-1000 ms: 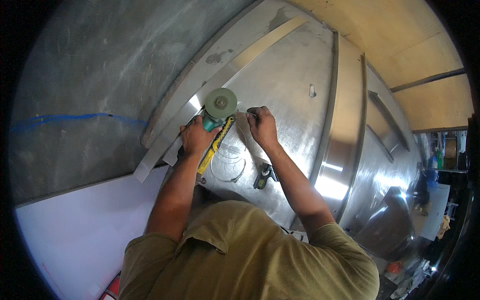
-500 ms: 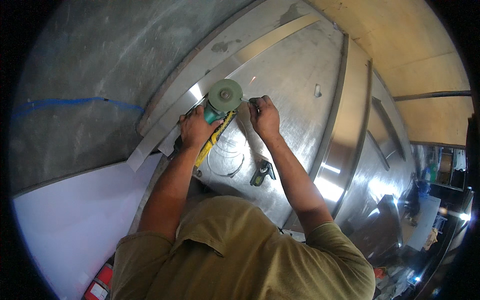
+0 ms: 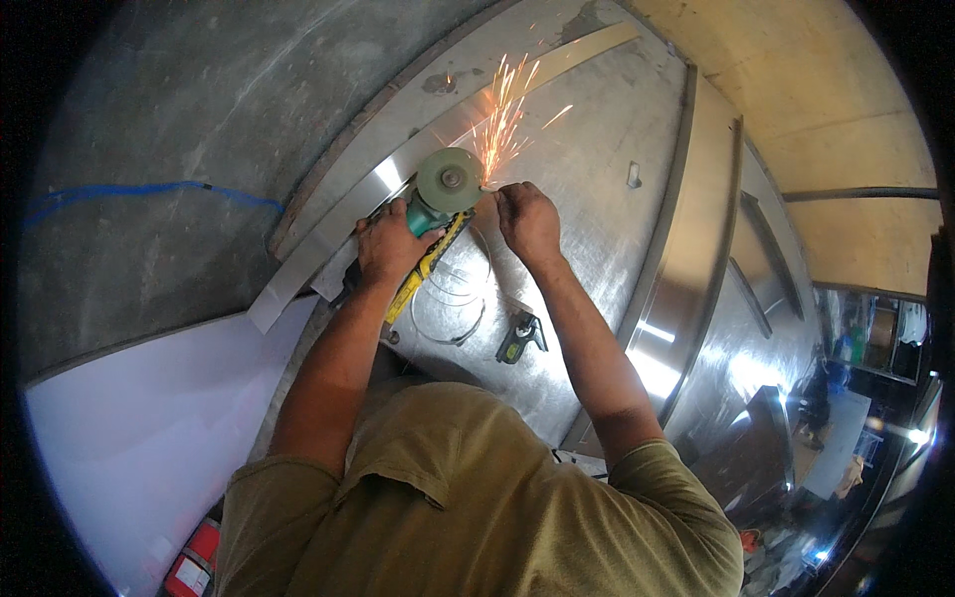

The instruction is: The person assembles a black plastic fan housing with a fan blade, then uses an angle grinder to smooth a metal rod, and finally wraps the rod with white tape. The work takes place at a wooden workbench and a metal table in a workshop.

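Note:
My left hand (image 3: pixel 388 245) is wrapped round a green angle grinder (image 3: pixel 428 217) resting on the metal sheet, its grey-green disc (image 3: pixel 448 181) facing up. Between the fingertips of my right hand (image 3: pixel 530 225) is a thin metal rod (image 3: pixel 487 189), its tip at the disc's right edge. Orange sparks (image 3: pixel 502 119) fly up and away from that contact. Beside the grinder lies a long yellow-and-black tool (image 3: pixel 408 291), partly hidden by my left hand. A loop of thin wire (image 3: pixel 414 320) lies nearer to me, left of a small black-and-green tool (image 3: pixel 518 338).
The shiny metal sheet (image 3: pixel 587 139) spreads under both hands. A flat metal strip (image 3: pixel 348 214) runs along its left side, and long folded metal pieces (image 3: pixel 686 239) lie to the right. A blue cable (image 3: pixel 149 191) crosses the grey floor. Red containers (image 3: pixel 196 557) stand at lower left.
A large spray of sparks has appeared where only a faint streak showed. My right hand has shifted slightly, its fingers closer in around the rod. The left hand keeps its hold.

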A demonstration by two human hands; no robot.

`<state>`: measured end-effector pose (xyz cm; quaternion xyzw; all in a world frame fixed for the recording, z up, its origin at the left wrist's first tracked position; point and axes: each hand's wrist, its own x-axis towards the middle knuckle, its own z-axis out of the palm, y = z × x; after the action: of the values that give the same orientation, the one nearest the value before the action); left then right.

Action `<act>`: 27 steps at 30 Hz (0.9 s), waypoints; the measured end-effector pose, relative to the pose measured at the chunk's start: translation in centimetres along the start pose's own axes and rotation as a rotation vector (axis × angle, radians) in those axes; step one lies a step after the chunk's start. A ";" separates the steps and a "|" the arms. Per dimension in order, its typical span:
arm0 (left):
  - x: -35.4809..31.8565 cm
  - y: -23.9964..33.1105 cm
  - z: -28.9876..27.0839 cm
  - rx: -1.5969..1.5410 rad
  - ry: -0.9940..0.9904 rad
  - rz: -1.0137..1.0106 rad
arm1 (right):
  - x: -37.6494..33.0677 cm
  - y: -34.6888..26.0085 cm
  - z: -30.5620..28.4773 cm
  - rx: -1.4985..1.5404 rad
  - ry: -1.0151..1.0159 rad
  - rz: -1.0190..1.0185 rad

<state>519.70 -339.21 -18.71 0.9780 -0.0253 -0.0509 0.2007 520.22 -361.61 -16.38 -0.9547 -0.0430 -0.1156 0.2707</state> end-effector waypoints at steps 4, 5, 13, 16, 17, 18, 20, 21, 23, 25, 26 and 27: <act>0.0 0.1 -0.2 0.007 -0.028 -0.014 | 0.3 0.1 0.2 0.025 -0.019 0.016; 0.1 0.1 -0.3 0.009 -0.043 -0.021 | 0.4 0.2 0.2 0.033 -0.009 0.001; 0.1 0.5 -0.9 -0.006 -0.099 -0.052 | 0.7 -0.1 0.0 0.098 -0.062 0.079; 0.2 0.5 -0.9 0.001 -0.105 -0.044 | 1.0 0.0 -0.4 0.136 -0.150 0.204; 0.2 0.4 -0.9 0.004 -0.100 -0.038 | 1.1 0.1 -0.5 0.172 -0.177 0.250; 0.2 0.4 -0.8 0.007 -0.088 -0.031 | 1.3 0.2 -0.6 0.208 -0.203 0.296; 0.1 0.4 -0.7 0.015 -0.053 -0.017 | 1.7 0.5 -0.8 0.207 -0.220 0.302; 0.1 0.3 -0.6 0.019 -0.032 -0.010 | 1.9 0.6 -0.8 0.205 -0.236 0.320; 0.1 0.3 -0.5 0.027 -0.039 -0.012 | 2.3 0.9 -1.0 0.179 -0.265 0.295; 0.2 0.2 -0.5 0.031 -0.047 -0.011 | 2.5 1.0 -1.1 0.153 -0.285 0.264; 0.2 0.2 -0.5 0.031 -0.051 -0.009 | 2.6 1.0 -1.1 0.142 -0.286 0.238; 0.2 0.2 -0.5 0.032 -0.060 -0.013 | 2.7 0.9 -1.2 0.118 -0.290 0.212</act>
<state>519.97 -339.24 -18.20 0.9792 -0.0257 -0.0812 0.1840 522.70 -362.95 -15.19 -0.9430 0.0124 0.0551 0.3281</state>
